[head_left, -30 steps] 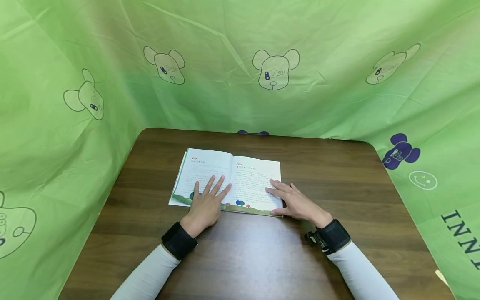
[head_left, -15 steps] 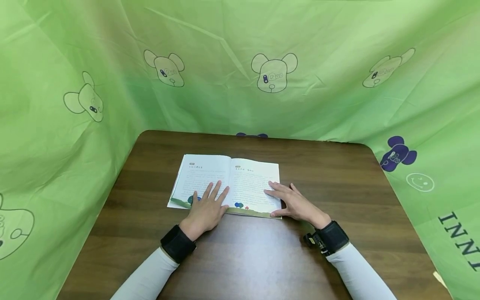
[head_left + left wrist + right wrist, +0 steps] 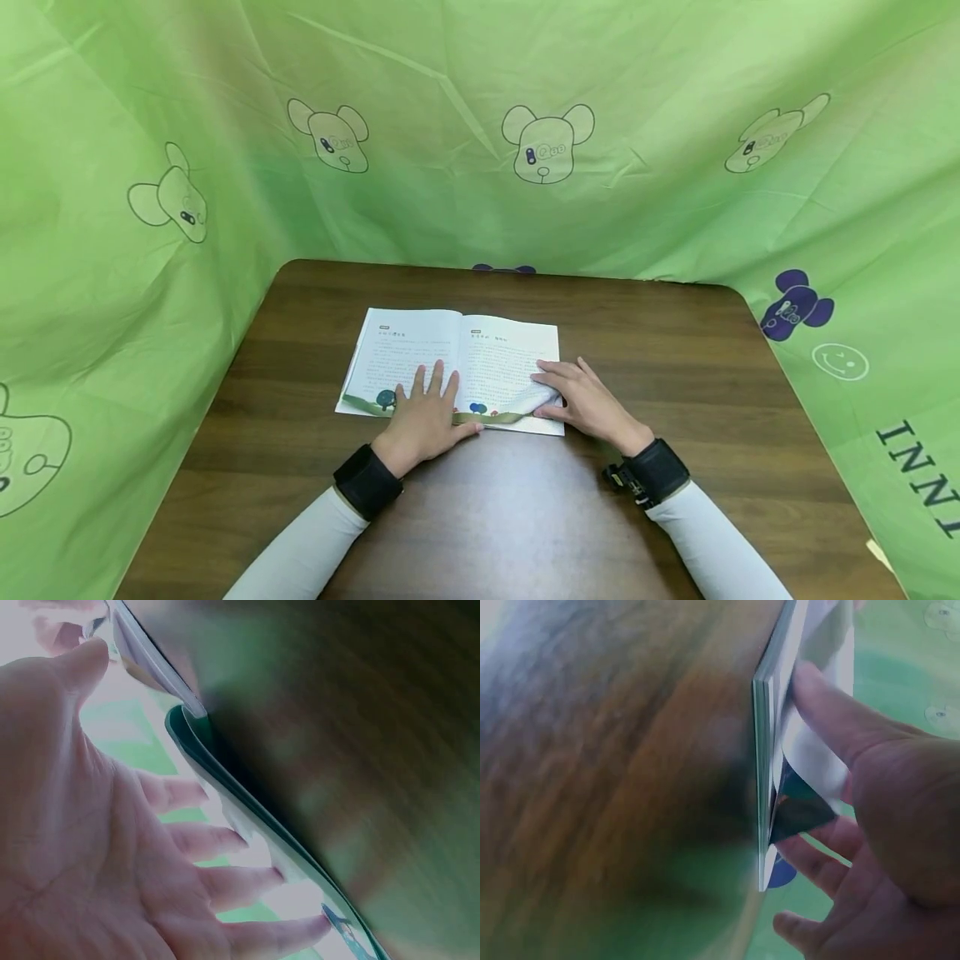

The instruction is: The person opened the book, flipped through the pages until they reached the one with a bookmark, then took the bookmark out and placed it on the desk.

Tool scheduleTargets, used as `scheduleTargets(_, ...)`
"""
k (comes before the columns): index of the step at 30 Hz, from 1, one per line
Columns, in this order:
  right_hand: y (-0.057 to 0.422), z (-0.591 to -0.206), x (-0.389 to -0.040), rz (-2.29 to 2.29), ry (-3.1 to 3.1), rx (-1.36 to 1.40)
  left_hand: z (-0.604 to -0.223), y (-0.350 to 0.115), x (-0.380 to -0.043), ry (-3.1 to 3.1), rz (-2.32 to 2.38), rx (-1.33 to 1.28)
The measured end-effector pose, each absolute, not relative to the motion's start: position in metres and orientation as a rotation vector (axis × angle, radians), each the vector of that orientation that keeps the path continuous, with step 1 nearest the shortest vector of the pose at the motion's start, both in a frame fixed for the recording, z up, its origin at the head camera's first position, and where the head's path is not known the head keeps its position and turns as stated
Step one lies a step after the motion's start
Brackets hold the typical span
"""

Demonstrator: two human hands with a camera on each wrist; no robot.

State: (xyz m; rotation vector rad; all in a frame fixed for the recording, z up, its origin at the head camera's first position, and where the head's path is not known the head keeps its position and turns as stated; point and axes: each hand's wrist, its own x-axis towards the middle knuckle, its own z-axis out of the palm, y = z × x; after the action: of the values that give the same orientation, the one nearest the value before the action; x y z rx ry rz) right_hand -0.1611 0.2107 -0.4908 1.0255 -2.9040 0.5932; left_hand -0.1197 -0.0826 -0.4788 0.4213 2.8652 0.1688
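An open book (image 3: 495,350) with printed text and a drawn green strip along its bottom lies on the brown table. My left hand (image 3: 424,423) rests on the lower left page with fingers spread and straight, its thumb over the bottom edge near the spine. At the right edge, my right hand (image 3: 592,404) holds the lower outer corner of the right page, which curls up. In the right wrist view the lifted page (image 3: 806,802) shows between thumb and fingers, with the thumb on its underside. The left wrist view shows the book's spine edge (image 3: 240,795) beside the palm.
A wooden table (image 3: 675,350) with rounded far corners extends around the book. Green cloth (image 3: 450,208) printed with bear heads hangs behind and at both sides. A small pale piece (image 3: 879,553) shows at the table's right edge.
The lower corner of the right page has lifted and curled leftward, with the right thumb moved in under it. The left hand has shifted slightly right, its thumb spread out along the bottom edge.
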Motion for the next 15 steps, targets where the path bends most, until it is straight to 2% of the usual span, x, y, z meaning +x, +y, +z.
scheduleTargets(15, 0.203, -0.492, -0.166, 0.417, -2.736, 0.918, -0.483, -0.068, -0.12, 2.907, 0.077, 0.376)
